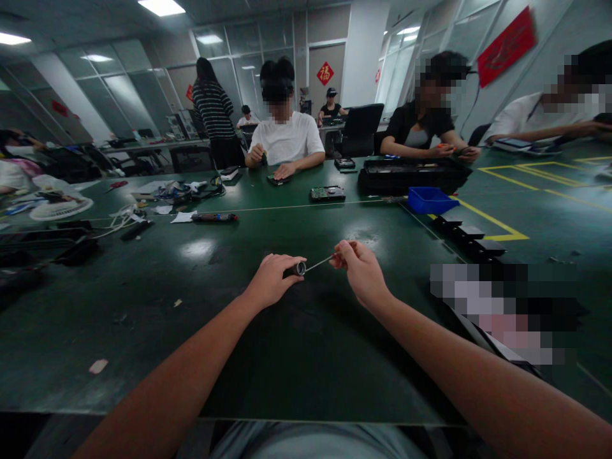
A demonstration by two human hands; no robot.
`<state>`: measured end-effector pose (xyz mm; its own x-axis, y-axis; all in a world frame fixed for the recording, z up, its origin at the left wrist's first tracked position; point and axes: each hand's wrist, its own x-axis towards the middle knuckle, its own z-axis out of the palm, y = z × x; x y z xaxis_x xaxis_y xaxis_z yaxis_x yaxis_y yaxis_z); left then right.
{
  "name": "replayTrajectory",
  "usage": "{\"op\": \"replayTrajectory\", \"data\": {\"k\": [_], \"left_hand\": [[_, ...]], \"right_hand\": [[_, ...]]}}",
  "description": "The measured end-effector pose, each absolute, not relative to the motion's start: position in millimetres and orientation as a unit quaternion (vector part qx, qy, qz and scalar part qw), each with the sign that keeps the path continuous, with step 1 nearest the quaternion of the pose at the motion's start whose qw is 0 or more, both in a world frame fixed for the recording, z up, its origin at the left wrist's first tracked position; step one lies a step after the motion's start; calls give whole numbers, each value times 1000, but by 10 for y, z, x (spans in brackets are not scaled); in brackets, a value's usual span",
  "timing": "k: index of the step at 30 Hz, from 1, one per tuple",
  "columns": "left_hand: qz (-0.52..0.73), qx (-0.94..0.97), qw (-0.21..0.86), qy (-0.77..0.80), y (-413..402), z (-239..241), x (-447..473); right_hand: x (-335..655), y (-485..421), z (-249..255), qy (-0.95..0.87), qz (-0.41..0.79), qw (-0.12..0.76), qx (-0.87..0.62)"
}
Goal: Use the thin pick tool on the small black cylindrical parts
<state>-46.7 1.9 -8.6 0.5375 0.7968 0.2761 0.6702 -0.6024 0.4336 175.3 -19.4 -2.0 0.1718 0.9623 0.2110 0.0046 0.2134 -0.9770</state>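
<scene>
My left hand (272, 278) is wrapped round a dark screwdriver handle (297, 269), whose metal collar pokes out to the right. A thin metal bit (319, 262) runs from that collar up to my right hand (359, 266), which pinches the bit's far end between its fingertips. Both hands hover just above the dark green table (229, 331), near its middle, with my forearms reaching in from the near edge.
A blue bin (429, 199), black trays (411, 173) and a hard drive (327, 193) lie farther back. Small black boxes (471, 237) line the right side. Cables and tools (176, 191) clutter the left. Several people sit across and to the right.
</scene>
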Motion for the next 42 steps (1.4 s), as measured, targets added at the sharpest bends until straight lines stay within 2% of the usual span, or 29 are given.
{"op": "replayTrajectory", "data": {"k": [7,15,23,32,38,42], "left_hand": [[248,852,158,432,-22,-61,-441],[261,848,164,432,-52,-33,-410],[277,840,166,437,-62,-39,-419],[304,817,171,458,-15,-62,-482],[289,830,167,448,-24,-44,-465],[278,836,166,442,-35,-45,-441]], "right_hand": [[1732,-287,48,-578,326,559,-497],[1714,-321,102,-576,322,567,-492],[1769,-371,220,-625,231,476,-574],[1757,-383,163,-714,254,448,-473],[1762,-371,170,-692,255,415,-533],[1754,-365,175,-686,237,433,-535]]}}
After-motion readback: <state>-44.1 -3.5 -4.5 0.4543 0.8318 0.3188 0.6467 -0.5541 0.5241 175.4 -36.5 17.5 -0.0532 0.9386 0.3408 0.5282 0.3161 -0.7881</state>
